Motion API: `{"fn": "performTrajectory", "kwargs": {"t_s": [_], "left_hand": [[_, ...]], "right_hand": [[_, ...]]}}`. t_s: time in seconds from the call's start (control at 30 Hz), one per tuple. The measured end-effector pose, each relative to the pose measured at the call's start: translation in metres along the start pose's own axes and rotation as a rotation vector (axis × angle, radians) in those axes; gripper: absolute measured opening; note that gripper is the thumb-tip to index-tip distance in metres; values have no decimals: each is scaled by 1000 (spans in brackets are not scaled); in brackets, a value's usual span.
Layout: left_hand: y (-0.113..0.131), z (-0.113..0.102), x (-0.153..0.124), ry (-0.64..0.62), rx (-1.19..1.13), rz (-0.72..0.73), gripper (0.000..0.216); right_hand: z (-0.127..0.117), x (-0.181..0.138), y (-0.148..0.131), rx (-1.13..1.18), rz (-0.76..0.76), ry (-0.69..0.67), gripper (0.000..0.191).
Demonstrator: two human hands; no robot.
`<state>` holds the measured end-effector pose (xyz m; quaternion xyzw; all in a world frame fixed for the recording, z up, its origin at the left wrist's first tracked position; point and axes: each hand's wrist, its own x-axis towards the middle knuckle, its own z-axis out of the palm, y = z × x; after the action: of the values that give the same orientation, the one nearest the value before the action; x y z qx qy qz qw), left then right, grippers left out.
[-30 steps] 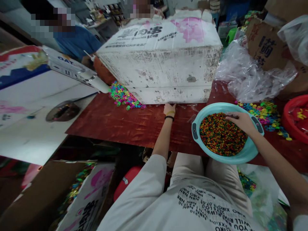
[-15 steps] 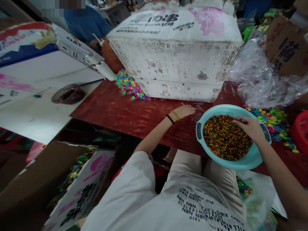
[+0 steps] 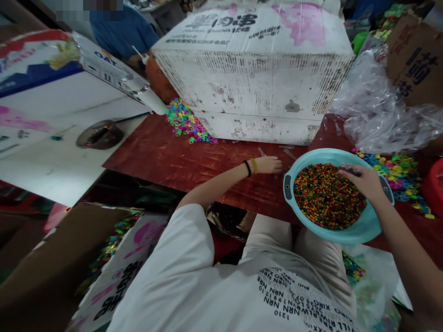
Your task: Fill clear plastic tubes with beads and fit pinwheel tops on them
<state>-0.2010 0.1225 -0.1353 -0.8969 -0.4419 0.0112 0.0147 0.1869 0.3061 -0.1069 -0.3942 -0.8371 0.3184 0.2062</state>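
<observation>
A teal bowl (image 3: 349, 233) full of small multicoloured beads (image 3: 325, 198) sits at the front edge of the red-brown table (image 3: 180, 157). My right hand (image 3: 365, 182) lies over the beads at the bowl's far right, fingers curled and pinched on a small clear piece I cannot make out. My left hand (image 3: 272, 164), with a black and a yellow band at the wrist, lies flat on the table just left of the bowl's rim, fingers stretched toward it. A few small clear pieces (image 3: 263, 151) lie on the table beyond it.
A large worn white carton (image 3: 256, 74) stands behind the hands, with colourful plastic rings (image 3: 187, 122) at its left foot. Crumpled clear plastic (image 3: 374, 110) and more rings (image 3: 398, 168) lie right. A person in blue (image 3: 121, 32) sits far left. Cartons (image 3: 114, 272) stand below.
My left hand has drawn back from the foot of the white carton and moved right, up to the bowl's rim. My right hand stays over the beads.
</observation>
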Motion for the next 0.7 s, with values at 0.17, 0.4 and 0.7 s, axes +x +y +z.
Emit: {"fn": "performTrajectory", "kwargs": {"t_s": [0.17,0.4,0.7], "left_hand": [[15,15,-21,-14,-13,-66,23],[24,26,-71,202,-436,-674,23],[-28,15,-49,626,-1029,-1507,13]], "right_hand": [[0,1,1,28,-18,22,39],[-2,-2,-4,82,13,39,35],[-6,-1,-13,-15,28,40,29]]}}
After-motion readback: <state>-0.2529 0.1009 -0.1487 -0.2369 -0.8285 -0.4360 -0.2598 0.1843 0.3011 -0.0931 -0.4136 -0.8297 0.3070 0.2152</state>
